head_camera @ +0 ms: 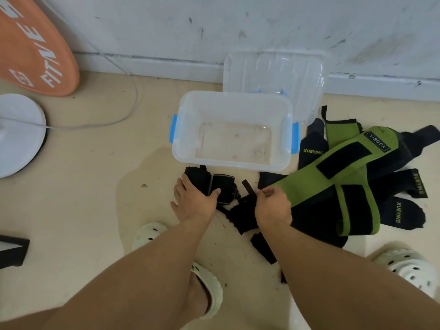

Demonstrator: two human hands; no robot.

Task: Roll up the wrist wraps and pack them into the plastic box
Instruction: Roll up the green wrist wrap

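A: Wraps first: where do they lie?

B: A black roll (209,186) sits at frame centre, just below the near wall of the box (188,148). The left hand (194,201) lies over its lower left side, thumb hooked across the roll's lower edge, so it holds the roll.

A: And the right hand?

B: The right hand (272,206) sits just right of the roll, fingers curled, pinching a black strap (247,186) that pokes up toward the box. A loose black wrap (242,215) spreads under and to the left of that hand.

A: What does the coming move turn on?

B: The box lies straight above the left hand in the frame and appears empty, its lid (273,75) leaning at the wall behind. The roll's long axis runs left to right, parallel to the near wall of the box. The left hand is the nearer one, so a short lift up-frame looks enough to drop the roll in.

A: The rest?

B: A pile (352,177) of green and black wraps lies unrolled at right, beside the right hand, so most of the task likely remains.
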